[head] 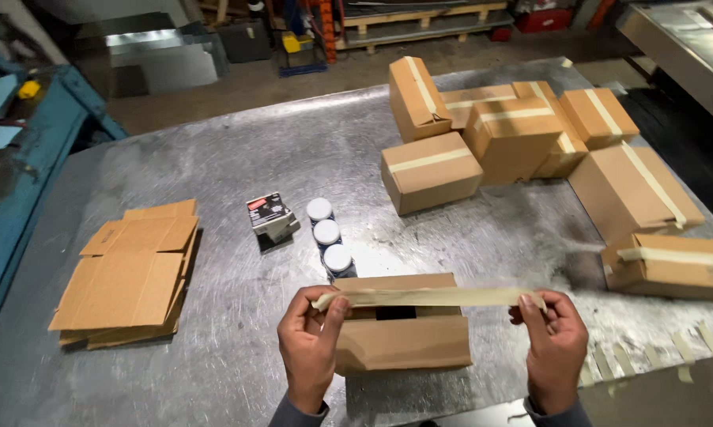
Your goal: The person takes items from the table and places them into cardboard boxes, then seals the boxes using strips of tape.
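Note:
My left hand (309,344) and my right hand (554,348) each pinch one end of a long strip of tan tape (431,297), stretched level between them. The strip hangs just above a small cardboard box (404,341) at the near edge of the metal table (238,158). The box's top flaps are folded in, with a dark gap showing at the middle seam. Three white-capped jars (326,232) lie in a row just beyond the box, next to a small stack of dark printed packets (270,215).
A stack of flattened cardboard blanks (131,273) lies at the left. Several taped boxes (514,130) are piled at the back right, and one more taped box (673,265) sits at the right. Short tape strips (692,344) hang along the near right edge. A blue bench (24,158) stands at the left.

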